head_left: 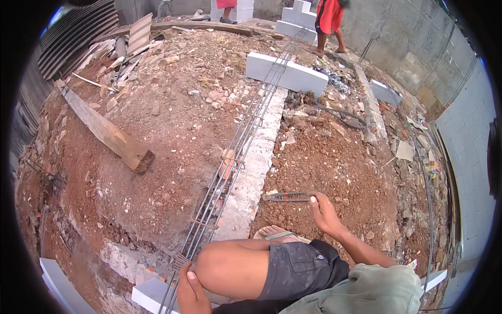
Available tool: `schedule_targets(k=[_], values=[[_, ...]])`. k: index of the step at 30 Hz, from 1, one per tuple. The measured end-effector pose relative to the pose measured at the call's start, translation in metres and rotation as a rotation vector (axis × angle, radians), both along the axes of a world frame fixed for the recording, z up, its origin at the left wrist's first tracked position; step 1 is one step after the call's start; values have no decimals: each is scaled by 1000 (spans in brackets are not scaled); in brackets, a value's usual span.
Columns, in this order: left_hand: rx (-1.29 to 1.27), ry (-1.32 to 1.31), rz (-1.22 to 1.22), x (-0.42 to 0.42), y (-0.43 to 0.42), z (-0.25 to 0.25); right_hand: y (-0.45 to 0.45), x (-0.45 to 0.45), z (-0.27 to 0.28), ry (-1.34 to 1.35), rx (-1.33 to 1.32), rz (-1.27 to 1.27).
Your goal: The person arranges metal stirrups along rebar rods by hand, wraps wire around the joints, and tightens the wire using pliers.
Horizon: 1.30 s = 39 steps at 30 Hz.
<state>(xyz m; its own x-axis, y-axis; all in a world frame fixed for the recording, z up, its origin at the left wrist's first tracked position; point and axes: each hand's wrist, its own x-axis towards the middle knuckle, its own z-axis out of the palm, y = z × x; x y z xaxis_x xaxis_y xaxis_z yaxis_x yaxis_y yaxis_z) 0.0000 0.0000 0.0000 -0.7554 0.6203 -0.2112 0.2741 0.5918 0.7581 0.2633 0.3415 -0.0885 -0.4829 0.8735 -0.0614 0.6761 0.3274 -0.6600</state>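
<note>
My right hand [326, 215] grips the handles of long-handled pincers [286, 197], whose jaws point left toward the white masonry strip. My left hand [192, 292] is low, beside my bent knee, closed around what looks like a bundle of thin wires [183, 260] that sticks up past the fingers. That hand is right by the rebar cage [230, 170], a long frame of steel bars with stirrups running away from me. Part of the cage's near end is hidden behind my knee and hand. My foot [277, 234], in a sandal, rests near the strip.
A white masonry strip [254, 159] runs under the cage between soil mounds. One large light block [286, 73] stands across it farther off. A wooden plank [107, 131] lies left. Two people stand at the back, one in red shorts [329, 15]. A block wall [476, 157] rises right.
</note>
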Motion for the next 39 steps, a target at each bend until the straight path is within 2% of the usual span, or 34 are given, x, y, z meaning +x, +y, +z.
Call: schedule_targets(k=[2, 3, 5, 6, 8, 10, 12, 16, 19, 22, 25, 28, 31, 34, 39], values=[[-40, -307, -62, 10, 27, 0, 0, -32, 35, 122, -12, 201], [-141, -266, -85, 4, -2, 60, -50, -57, 101, 107, -123, 266], [-205, -204, -140, 10, 19, 73, -55, -87, 165, 22, -205, 410], [-185, -7, -159, 14, 29, 70, -50, -100, 174, 125, -75, 520], [89, 61, -44, 13, 37, 75, -59, -123, 182, 349, 114, 728], [331, 108, 47, 14, 45, 71, -62, -145, 200, 340, 244, 908], [502, 153, 101, 11, 44, 65, -77, -164, 205, 329, 293, 1030], [598, 103, 196, 8, 45, 56, -105, -188, 214, 269, 268, 1004], [616, 95, 273, 10, 51, 61, -102, -203, 195, 424, 307, 979], [632, 91, 328, 14, 62, 64, -80, -206, 181, 362, 219, 962], [702, 18, 371, 15, 73, 64, -77, -198, 175, 381, -53, 878], [789, 4, 417, 19, 84, 53, -78, -188, 183, 482, -141, 904], [804, 30, 389, 21, 86, 53, -72, -183, 190, 424, -162, 930], [830, 16, 431, 29, 91, 61, -62, -180, 185, 438, -137, 962], [796, 38, 467, 26, 94, 49, -55, -176, 182, 320, 114, 1082]])
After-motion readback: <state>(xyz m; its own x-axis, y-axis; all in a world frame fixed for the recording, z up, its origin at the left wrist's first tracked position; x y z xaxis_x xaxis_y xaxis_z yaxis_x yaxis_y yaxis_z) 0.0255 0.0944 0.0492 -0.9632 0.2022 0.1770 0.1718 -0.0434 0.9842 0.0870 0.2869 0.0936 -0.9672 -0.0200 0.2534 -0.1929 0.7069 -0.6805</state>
